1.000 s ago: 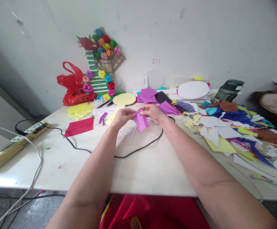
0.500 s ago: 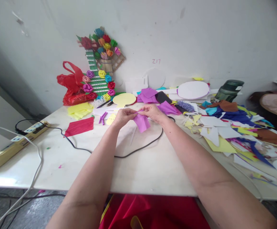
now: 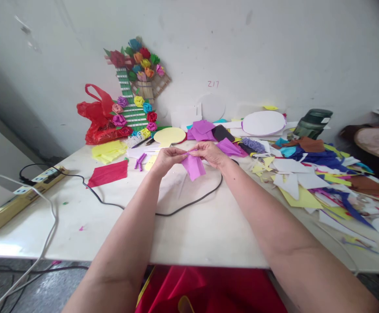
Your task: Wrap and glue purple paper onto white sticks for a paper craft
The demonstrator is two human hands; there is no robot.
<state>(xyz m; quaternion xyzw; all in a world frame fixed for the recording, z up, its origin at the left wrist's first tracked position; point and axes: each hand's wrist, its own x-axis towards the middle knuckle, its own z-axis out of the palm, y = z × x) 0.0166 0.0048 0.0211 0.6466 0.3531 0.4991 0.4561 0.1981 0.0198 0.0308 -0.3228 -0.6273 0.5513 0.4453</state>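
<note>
Both hands meet over the middle of the table, pinching the top edge of a piece of purple crepe paper (image 3: 193, 168). My left hand (image 3: 168, 160) grips its upper left corner between thumb and fingers. My right hand (image 3: 209, 153) pinches the same edge a little to the right. The paper's lower part hangs loose below the fingertips. Left of my hands lie several small rolled purple paper sticks (image 3: 140, 161). Behind them is a yellow paddle-shaped cutout (image 3: 169, 137). More purple paper (image 3: 202, 130) lies behind my right hand, beside a black phone (image 3: 223, 133).
A black cable (image 3: 172, 214) loops across the table beneath my forearms. At left are red paper (image 3: 108, 173), yellow paper (image 3: 109, 151) and a power strip (image 3: 19, 198). Paper scraps (image 3: 306, 174) heap at right, near a dark bottle (image 3: 313, 124). A paper-flower decoration (image 3: 133, 95) leans on the wall.
Hands and purple paper stay almost in place, with only slight finger movement. The whole view has shifted a touch.
</note>
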